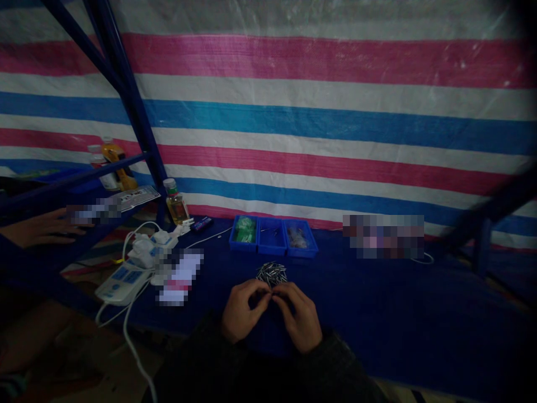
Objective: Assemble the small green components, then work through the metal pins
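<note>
- Small metal pieces (272, 272) are heaped on the blue table (356, 302), straight ahead of both hands and just past the fingertips
- Left hand (246, 311) and right hand (302, 317) are curled inward with their tips nearly meeting at the near edge of the heap — can't tell if a piece is pinched between them, it's too dark and tiny
- For fiddly stuff like this I'd use thumb and index pads only, one piece at a time, and go light; squeeze too hard and slim bits would probably spin or ping off
- I'd rest the wrists on the table for steadiness, and work just in front of the heap so a dropped bit stays findable
- The middle blue tray (271, 242) sits beyond the heap, well apart from the fingers — mind your knuckles don't scatter the pieces if you reach over
</note>
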Demonstrator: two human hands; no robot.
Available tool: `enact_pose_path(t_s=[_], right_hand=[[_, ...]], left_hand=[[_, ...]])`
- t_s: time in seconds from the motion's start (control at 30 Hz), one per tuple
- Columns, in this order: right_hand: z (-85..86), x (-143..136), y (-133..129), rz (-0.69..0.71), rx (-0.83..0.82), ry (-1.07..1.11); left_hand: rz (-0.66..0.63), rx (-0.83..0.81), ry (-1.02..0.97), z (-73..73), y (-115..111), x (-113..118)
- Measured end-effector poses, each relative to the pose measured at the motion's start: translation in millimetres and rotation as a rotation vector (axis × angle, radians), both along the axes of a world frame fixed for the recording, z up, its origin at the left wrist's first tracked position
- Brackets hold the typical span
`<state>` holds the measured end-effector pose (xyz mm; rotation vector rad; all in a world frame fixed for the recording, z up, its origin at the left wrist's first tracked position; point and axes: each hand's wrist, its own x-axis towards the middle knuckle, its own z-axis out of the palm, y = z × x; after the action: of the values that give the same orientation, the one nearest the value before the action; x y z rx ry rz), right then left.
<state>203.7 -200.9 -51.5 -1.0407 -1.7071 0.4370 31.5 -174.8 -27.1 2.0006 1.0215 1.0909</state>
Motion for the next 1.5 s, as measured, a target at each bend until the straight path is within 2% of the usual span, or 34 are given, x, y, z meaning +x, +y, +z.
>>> enact_pose_path(t_s=[0.13,0.4,0.63,0.83,1.07,1.5], right_hand=[[-5.3,1.4,1.6,0.001,-0.008,-0.044],[-4.9,0.1,1.3,-0.018,0.03,-0.005],[-5.2,1.7,1.3,-0.1,0.053,-0.046],[-7.8,1.4,2.6,-0.074,0.02,-0.024],[-3.0,1.0,0.5,-0.027,-0.013,-0.012],[-3.6,0.5,1.4,-0.056,0.014,-0.049]], left_hand=[[0.034,0.023,-0.014,1.5,-0.4,-1.9],[-0.016,-0.026,-0.032,2.1,-1.1,-1.2],[-0.037,-0.119,-0.024,-1.1,2.2,0.4],[-0.03,-0.106,0.015,-1.2,2.6,-0.7],[-0.024,-0.09,0.043,0.8,2.1,-0.3],[-0.024,-0.084,0.054,1.6,1.9,-0.9]])
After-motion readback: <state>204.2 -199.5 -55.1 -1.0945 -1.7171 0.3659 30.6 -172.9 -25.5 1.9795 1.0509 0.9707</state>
